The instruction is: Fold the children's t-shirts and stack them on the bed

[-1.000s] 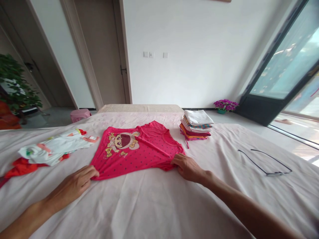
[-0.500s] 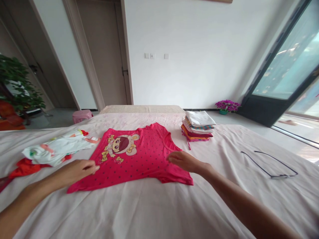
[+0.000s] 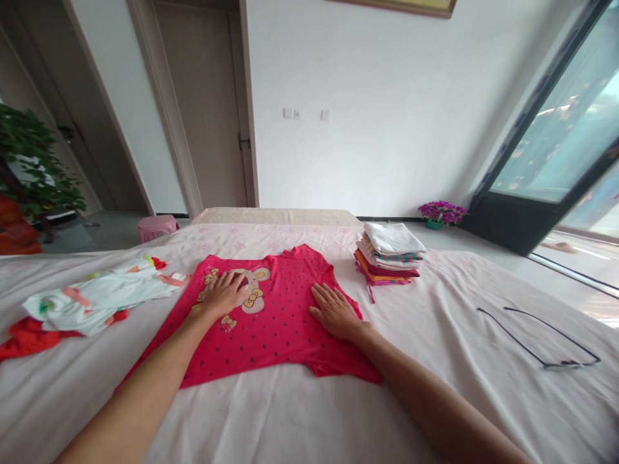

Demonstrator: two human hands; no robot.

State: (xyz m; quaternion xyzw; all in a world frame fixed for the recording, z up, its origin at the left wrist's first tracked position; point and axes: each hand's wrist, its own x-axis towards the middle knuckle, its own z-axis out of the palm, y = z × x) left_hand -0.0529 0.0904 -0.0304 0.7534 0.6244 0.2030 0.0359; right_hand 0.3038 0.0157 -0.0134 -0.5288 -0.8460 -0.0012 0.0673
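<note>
A pink-red T-shirt (image 3: 280, 322) with small dark dots and a cartoon print lies spread out on the bed, its neckline towards the right. My left hand (image 3: 225, 293) rests flat over the cartoon print and hides part of it. Near the neckline, my right hand (image 3: 335, 310) lies on the fabric with its fingers stretched out. Neither hand grips the cloth. To the right of the shirt is a stack of folded clothes (image 3: 391, 254), a white one on top.
Loose white and red clothes (image 3: 97, 299) lie crumpled at the left. A pair of glasses (image 3: 546, 341) sits on the pale bedsheet (image 3: 435, 386) at the right. Beyond the bed are a pink stool (image 3: 157, 227) and a pot of purple flowers (image 3: 441, 211).
My left hand has moved right and forward onto the print, its fingers opening out. My right hand has come down flat near the neckline. The view has shifted slightly.
</note>
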